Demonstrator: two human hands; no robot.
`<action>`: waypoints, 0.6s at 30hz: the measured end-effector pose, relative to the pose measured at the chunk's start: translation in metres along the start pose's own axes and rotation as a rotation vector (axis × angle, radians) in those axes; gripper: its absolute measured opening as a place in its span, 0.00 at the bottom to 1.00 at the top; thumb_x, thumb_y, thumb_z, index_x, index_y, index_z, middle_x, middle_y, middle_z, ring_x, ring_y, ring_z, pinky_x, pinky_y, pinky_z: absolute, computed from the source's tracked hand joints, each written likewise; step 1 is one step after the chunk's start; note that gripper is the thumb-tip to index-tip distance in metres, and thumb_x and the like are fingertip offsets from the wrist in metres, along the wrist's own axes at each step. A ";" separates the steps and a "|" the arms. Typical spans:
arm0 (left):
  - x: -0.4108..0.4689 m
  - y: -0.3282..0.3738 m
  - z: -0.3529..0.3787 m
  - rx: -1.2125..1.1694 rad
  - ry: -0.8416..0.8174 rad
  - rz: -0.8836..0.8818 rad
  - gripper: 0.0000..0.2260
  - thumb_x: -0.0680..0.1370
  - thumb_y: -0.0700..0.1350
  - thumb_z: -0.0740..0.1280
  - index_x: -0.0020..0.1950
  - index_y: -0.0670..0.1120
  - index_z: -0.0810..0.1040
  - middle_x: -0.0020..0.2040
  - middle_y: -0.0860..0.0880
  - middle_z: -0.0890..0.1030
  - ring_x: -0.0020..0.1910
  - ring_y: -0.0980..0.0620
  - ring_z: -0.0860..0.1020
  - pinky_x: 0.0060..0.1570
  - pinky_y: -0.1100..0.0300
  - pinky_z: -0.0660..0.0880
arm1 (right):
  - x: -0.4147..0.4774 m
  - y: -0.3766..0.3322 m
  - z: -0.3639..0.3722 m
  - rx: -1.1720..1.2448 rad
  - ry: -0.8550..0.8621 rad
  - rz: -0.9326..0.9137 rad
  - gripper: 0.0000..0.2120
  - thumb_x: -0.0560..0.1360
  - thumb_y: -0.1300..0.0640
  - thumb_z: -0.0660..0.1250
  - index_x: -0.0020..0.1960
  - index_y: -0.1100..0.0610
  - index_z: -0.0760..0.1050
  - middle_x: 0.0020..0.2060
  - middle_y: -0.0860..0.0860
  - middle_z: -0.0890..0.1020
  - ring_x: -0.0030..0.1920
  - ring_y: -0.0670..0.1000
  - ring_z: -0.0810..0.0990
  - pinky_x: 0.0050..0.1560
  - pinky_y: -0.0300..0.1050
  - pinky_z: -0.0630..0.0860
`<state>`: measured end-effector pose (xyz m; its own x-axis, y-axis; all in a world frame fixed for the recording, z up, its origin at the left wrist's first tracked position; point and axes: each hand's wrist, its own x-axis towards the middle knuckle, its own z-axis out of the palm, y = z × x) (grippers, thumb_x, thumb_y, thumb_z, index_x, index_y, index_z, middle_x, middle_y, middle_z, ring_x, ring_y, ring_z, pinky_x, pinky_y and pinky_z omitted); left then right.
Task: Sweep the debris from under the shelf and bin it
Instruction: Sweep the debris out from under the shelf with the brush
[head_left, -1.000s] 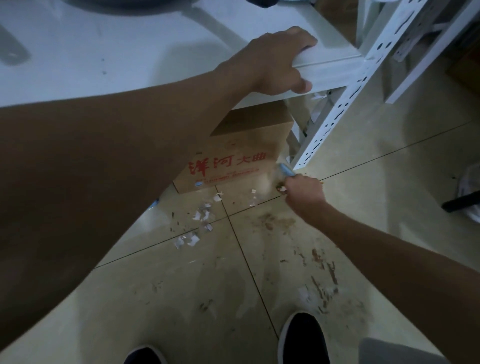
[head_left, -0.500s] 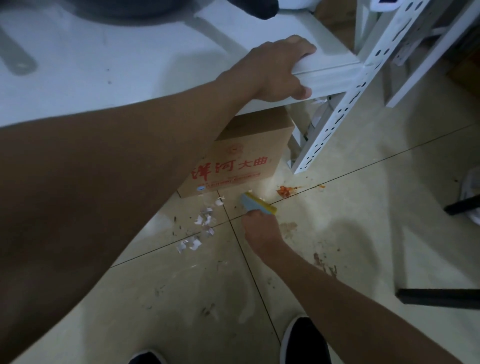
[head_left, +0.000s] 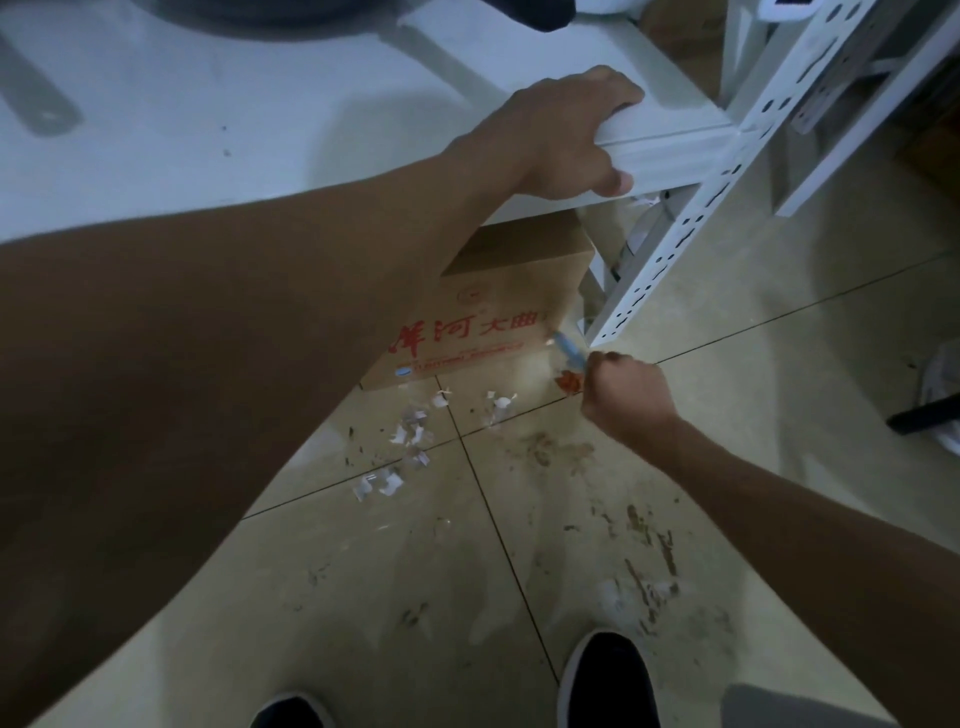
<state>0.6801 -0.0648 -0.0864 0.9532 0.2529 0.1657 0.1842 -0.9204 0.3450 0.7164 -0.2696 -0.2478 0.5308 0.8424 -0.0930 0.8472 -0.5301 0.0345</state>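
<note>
The left hand (head_left: 566, 135) grips the front edge of the white shelf (head_left: 675, 140), its fingers (head_left: 613, 83) curled over the top and the thumb pressed against the face of the edge below. The right hand (head_left: 623, 397) is down at the floor (head_left: 363, 597), just beside the foot of the shelf's perforated post (head_left: 691, 223). Its fingers are closed in a fist round a small brush (head_left: 569, 351). Only a blue part of the brush shows, sticking out of the fist toward the cardboard box (head_left: 498, 306) that stands under the shelf; how the bristles lie cannot be told. A small heap of orange bits (head_left: 569, 383) lies on the floor right against the fist, at a tile joint. White paper scraps (head_left: 410, 434) are scattered over the tiles in front of the box, to the left of the right hand and apart from it, with dark crumbs among them. Brown smears (head_left: 644, 525) mark the tile nearer the person. A dark shoe (head_left: 608, 675) and part of another show at the bottom edge
</note>
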 end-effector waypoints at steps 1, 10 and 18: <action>0.000 0.000 0.000 0.003 0.002 -0.003 0.36 0.73 0.61 0.68 0.77 0.49 0.61 0.75 0.53 0.65 0.70 0.48 0.69 0.66 0.52 0.66 | 0.004 0.007 -0.003 -0.027 -0.034 0.023 0.10 0.74 0.59 0.59 0.51 0.62 0.73 0.42 0.58 0.80 0.41 0.60 0.80 0.40 0.46 0.68; 0.002 -0.001 0.001 0.000 0.018 -0.014 0.36 0.73 0.61 0.68 0.77 0.50 0.61 0.75 0.54 0.65 0.70 0.50 0.68 0.66 0.56 0.64 | 0.019 -0.017 -0.002 -0.099 -0.137 -0.045 0.11 0.77 0.57 0.59 0.55 0.61 0.73 0.50 0.58 0.80 0.50 0.59 0.81 0.48 0.48 0.74; -0.004 0.002 -0.001 -0.022 0.032 -0.022 0.36 0.73 0.60 0.69 0.77 0.49 0.62 0.75 0.54 0.65 0.72 0.51 0.66 0.67 0.57 0.63 | -0.021 -0.101 0.016 -0.085 -0.112 -0.268 0.08 0.69 0.62 0.69 0.47 0.61 0.80 0.40 0.54 0.84 0.38 0.53 0.84 0.37 0.43 0.78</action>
<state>0.6769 -0.0672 -0.0858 0.9409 0.2823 0.1873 0.1989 -0.9078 0.3692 0.6191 -0.2351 -0.2652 0.2866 0.9326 -0.2193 0.9580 -0.2763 0.0768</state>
